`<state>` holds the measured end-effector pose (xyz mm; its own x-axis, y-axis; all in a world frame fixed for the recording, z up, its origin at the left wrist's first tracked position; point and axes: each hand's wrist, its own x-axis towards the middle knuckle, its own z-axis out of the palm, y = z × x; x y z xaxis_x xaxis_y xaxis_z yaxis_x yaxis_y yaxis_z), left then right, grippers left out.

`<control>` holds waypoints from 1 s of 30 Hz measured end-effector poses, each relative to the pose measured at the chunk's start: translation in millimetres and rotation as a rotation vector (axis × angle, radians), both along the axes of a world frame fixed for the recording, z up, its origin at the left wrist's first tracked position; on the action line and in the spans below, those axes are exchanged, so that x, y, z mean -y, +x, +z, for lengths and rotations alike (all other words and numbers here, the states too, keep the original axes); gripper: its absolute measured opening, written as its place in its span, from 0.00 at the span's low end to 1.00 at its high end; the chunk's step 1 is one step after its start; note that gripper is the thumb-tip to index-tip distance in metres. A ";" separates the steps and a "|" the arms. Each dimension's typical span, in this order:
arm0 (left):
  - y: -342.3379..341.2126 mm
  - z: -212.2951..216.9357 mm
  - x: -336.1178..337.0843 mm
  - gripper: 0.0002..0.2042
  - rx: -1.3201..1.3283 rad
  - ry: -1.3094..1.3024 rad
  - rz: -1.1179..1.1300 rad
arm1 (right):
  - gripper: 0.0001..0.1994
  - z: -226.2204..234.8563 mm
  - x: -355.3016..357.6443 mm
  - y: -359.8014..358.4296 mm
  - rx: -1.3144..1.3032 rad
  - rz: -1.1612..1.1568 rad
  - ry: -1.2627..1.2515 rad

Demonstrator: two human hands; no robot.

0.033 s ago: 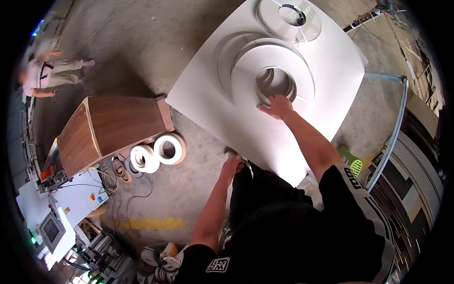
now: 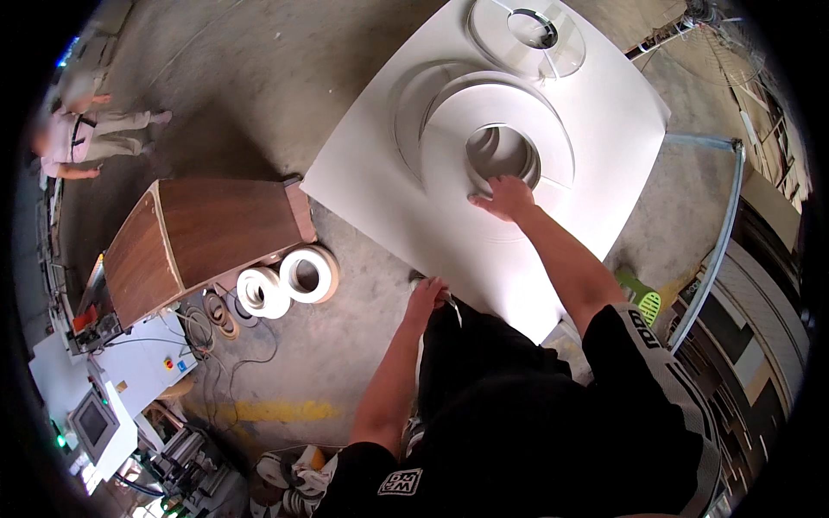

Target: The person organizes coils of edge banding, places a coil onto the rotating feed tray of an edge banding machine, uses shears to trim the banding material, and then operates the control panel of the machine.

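One broad white coil (image 2: 447,142) lies flat around the middle of the white board (image 2: 363,164), with the paler edge of another ring (image 2: 408,121) showing from beneath it on the side toward the board's left corner. A second coil (image 2: 489,39), crossed by narrow straps, sits against the far edge. The right hand (image 2: 508,200) rests on the broad coil where its inner rim faces the board's near corner: the fingertips reach over the hole and the thumb spreads across the flat face, though how firmly they press cannot be told. The left hand (image 2: 426,298) hangs beside the dark trousers (image 2: 475,354), fingers curled, a thin pale strip (image 2: 455,311) next to it; whether it grips that strip is unclear.

As a judgement, the wound coil should be fairly heavy, firm across its width yet springy layer by layer, and its smooth face may slip under dry fingers. The inner rim offers the surest purchase (lifting by the outermost turns alone could let the core telescope out), ideally with support on opposite sides.
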<state>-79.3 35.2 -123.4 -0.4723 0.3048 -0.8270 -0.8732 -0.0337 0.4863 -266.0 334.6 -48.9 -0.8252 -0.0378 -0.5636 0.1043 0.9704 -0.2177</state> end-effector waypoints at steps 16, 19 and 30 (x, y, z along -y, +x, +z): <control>-92.4 -35.2 -125.2 0.25 0.127 0.485 0.629 | 0.47 1.7 4.9 14.1 0.051 -0.079 -0.086; -87.9 -29.9 -124.9 0.22 0.119 0.475 0.609 | 0.45 2.8 7.4 20.0 0.016 -0.078 -0.073; -25.3 37.0 -35.8 0.24 -0.051 0.146 0.480 | 0.44 17.4 60.4 80.7 0.085 -0.054 -0.350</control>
<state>-104.5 71.0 -86.4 -0.6260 0.1540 -0.7644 -0.7179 -0.4967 0.4878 -185.3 274.2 -31.6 -0.7820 -0.1981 -0.5910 0.1856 0.8312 -0.5242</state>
